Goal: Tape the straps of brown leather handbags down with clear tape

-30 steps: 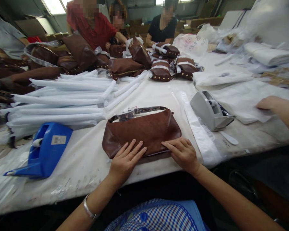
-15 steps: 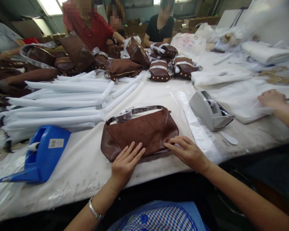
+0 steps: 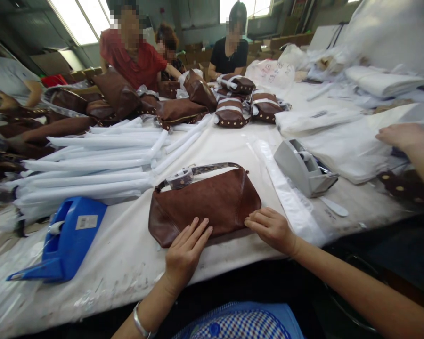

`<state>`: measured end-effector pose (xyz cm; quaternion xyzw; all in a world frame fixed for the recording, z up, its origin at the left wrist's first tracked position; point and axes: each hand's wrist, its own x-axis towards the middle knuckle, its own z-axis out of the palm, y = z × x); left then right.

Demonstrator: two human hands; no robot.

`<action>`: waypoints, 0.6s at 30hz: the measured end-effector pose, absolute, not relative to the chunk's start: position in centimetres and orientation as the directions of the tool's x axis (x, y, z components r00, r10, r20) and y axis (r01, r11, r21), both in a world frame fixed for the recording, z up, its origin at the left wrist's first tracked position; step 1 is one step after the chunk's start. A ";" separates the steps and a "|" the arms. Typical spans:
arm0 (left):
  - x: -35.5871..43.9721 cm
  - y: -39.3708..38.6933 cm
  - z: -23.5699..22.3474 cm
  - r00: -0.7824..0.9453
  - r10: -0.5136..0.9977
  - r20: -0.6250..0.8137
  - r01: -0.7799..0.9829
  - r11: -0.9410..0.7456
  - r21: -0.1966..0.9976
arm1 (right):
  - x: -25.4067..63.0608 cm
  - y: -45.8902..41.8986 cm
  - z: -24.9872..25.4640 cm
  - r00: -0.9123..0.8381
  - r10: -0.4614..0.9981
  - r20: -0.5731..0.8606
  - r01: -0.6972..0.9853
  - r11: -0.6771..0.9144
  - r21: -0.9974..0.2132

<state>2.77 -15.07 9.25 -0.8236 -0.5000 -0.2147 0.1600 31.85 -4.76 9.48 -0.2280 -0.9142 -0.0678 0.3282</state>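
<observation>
Currently, head view: bag [image 3: 212, 205] lies on the table [image 3: 229, 146], right before the person. Left hand [image 3: 185, 252] spread flat on its lower front; right hand [image 3: 272, 228] curled at its lower right corner, can't tell if pinching. Looks partway: strap [image 3: 215, 168] partly film-wrapped already; body lacks white bands [image 3: 230, 108] like those on far bags [image 3: 230, 119], so banding seems left.

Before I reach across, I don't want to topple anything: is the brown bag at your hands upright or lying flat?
Lying flat: the brown bag has its broad side facing up, with the left hand on it.
</observation>
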 end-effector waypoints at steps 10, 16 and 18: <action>6.5 -10.6 11.2 0.542 0.792 0.280 0.840 -0.521 -0.153 | 31.8 -4.7 9.0 -0.647 0.350 0.678 0.442 0.896 -0.041; 6.5 -10.6 7.8 0.478 0.798 0.366 0.875 -0.471 -0.117 | 32.3 -6.2 9.2 -0.599 0.467 0.651 0.477 0.860 -0.179; 6.6 -10.7 7.7 0.466 0.803 0.372 0.879 -0.467 -0.095 | 32.5 -7.8 9.6 -0.458 0.586 0.669 0.535 0.782 -0.320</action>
